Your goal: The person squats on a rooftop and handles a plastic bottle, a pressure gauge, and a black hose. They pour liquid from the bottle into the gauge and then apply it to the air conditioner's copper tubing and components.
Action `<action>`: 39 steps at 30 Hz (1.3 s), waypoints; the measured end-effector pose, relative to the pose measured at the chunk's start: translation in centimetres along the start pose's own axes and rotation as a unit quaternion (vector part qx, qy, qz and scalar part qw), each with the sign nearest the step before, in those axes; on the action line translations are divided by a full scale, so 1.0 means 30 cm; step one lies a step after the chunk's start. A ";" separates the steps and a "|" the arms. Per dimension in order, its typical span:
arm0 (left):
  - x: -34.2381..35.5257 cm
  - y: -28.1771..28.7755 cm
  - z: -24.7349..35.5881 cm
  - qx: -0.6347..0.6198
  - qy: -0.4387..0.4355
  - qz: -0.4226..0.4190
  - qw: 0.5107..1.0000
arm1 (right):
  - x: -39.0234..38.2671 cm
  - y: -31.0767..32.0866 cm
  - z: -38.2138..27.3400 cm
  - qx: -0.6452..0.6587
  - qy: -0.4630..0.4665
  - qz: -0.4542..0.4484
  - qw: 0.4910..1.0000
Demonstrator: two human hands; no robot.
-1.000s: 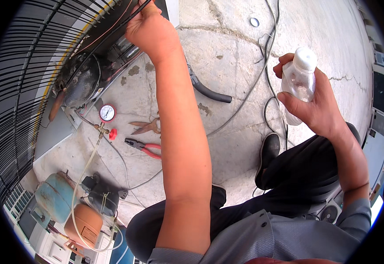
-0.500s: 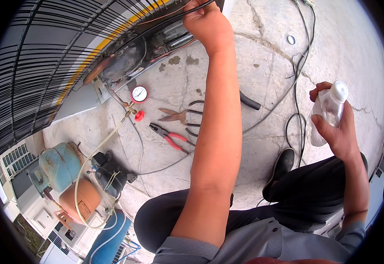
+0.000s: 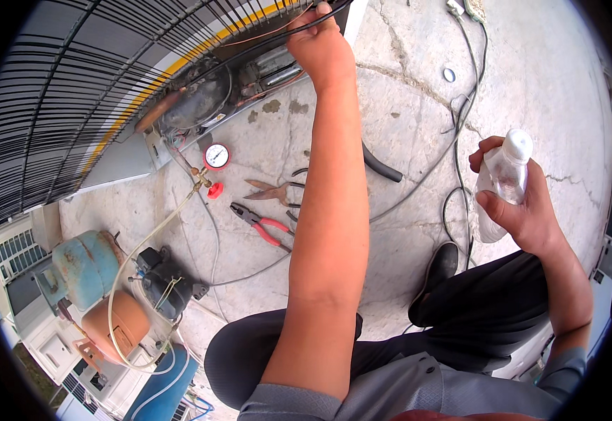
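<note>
At the top, my left hand (image 3: 322, 50) is closed around a thin black tube (image 3: 267, 42) along the back of a refrigerator; a fingertip shows above the tube. My right hand (image 3: 534, 214) grips a clear plastic bottle (image 3: 506, 172) with a white cap, held nearly upright over the floor at the right. Beside my left forearm lie pliers (image 3: 267, 228) with red handles and rusty snips (image 3: 267, 192), their handles partly hidden by the arm. A round pressure gauge (image 3: 216, 156) with a red rim sits on a brass valve with a red knob (image 3: 215, 190).
The refrigerator's black wire grille (image 3: 67, 91) fills the upper left, with a dark compressor (image 3: 197, 98) below it. Lower left stand a blue tank (image 3: 85, 263), an orange tank (image 3: 113, 326) and a black motor unit (image 3: 165, 284). Cables (image 3: 460, 140) and a black foam tube (image 3: 382, 165) lie on cracked concrete.
The whole view has shifted slightly, so most things sit further left. My right hand with the bottle has moved a little left. My left hand stays at the tube, slightly lower left.
</note>
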State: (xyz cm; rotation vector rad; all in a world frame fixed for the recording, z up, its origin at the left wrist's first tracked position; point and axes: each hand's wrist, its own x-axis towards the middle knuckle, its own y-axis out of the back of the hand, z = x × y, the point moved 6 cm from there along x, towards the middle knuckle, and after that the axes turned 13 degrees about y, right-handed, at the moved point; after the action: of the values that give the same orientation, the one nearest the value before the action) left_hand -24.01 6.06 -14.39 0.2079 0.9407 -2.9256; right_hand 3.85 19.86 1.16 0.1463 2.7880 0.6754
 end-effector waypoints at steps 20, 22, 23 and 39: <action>-0.007 -0.047 0.050 0.067 0.042 -0.101 0.992 | 0.041 0.027 0.017 -0.030 0.022 -0.018 0.999; -0.005 -0.043 0.046 0.062 0.061 -0.089 0.992 | 0.034 0.033 0.009 -0.033 0.023 -0.016 0.999; 0.002 -0.039 0.043 0.091 0.069 -0.074 0.991 | 0.030 0.037 0.004 -0.034 0.015 -0.011 0.999; 0.026 -0.014 -0.013 0.132 0.087 -0.082 0.984 | 0.019 0.065 -0.025 0.003 0.039 0.014 0.999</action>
State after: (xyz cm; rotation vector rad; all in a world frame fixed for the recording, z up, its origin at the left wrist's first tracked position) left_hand -24.79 6.61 -14.59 0.4240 0.6071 -3.2245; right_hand 3.16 21.36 2.57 0.1631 2.8670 0.6942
